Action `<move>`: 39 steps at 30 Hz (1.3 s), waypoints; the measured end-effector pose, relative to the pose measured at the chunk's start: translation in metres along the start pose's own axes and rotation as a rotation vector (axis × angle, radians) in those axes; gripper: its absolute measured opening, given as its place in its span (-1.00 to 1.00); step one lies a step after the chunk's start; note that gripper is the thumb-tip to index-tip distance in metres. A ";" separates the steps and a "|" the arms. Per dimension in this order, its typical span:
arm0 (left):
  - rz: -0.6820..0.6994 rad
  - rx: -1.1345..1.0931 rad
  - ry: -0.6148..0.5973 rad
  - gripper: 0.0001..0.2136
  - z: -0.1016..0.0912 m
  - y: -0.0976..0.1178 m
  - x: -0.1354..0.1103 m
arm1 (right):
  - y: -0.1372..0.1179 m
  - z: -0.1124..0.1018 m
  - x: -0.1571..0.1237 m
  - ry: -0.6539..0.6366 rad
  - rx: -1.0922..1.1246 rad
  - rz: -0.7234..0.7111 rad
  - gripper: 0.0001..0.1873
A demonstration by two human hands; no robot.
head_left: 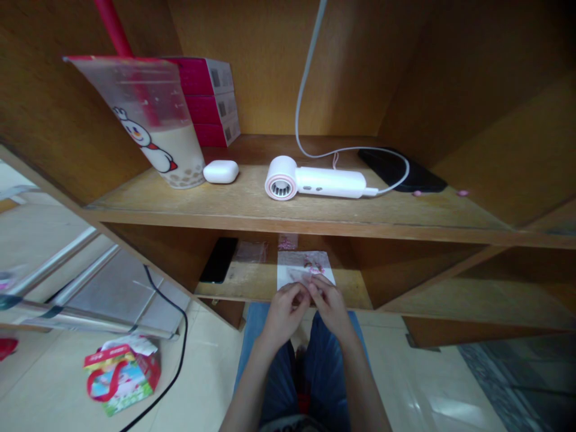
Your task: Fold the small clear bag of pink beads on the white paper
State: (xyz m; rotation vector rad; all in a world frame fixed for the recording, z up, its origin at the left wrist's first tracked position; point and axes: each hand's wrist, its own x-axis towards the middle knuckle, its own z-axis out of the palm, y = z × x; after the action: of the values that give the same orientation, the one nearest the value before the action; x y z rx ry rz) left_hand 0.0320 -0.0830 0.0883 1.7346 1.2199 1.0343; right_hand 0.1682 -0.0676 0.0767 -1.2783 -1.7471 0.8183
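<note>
Sitting at a low wooden shelf unit, my left hand (pixel 284 313) and right hand (pixel 330 306) were drawn in close together, with the fingertips (pixel 302 290) meeting in a pinch at the near edge of a white sheet with pink print (pixel 299 268). Whatever was between them was too small to make out. The sheet lay on the lower shelf (pixel 234 288) at 12 o'clock from my hands, with a small pink packet (pixel 288 242) just behind it. Farther round at 11 o'clock were a clear plastic bag (pixel 251 252) and a black phone (pixel 219 259).

The upper shelf (pixel 292 204) held a milk tea cup (pixel 166 153) with a snowman mascot printed on it and a red straw (pixel 114 27), at 11 o'clock. No brand name was readable on it. Behind it stood stacked pink boxes (pixel 211 102), with labels too small to read, and a white earbud case (pixel 220 171) sat beside it. At 12 to 1 o'clock lay a white hair dryer with pink trim (pixel 315 179), its cable running over a black tablet (pixel 400 171). Down on the floor at 8 o'clock sat a colourful printed box (pixel 121 375), its lettering unreadable.
</note>
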 end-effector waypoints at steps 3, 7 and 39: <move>-0.097 -0.146 0.165 -0.88 0.006 -0.015 0.000 | 0.000 -0.002 0.001 0.075 0.037 0.034 -0.65; -0.263 -0.359 0.349 -0.74 0.013 -0.037 0.004 | 0.000 -0.003 0.002 0.122 0.162 0.069 -0.66; 0.013 0.072 0.234 -0.78 -0.010 0.009 -0.009 | 0.018 0.038 0.002 0.308 1.346 0.702 -0.68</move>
State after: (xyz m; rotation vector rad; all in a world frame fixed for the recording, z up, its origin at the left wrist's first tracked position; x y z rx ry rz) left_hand 0.0243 -0.0926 0.0986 1.7130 1.4077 1.2424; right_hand 0.1418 -0.0627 0.0441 -0.8880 -0.1889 1.6511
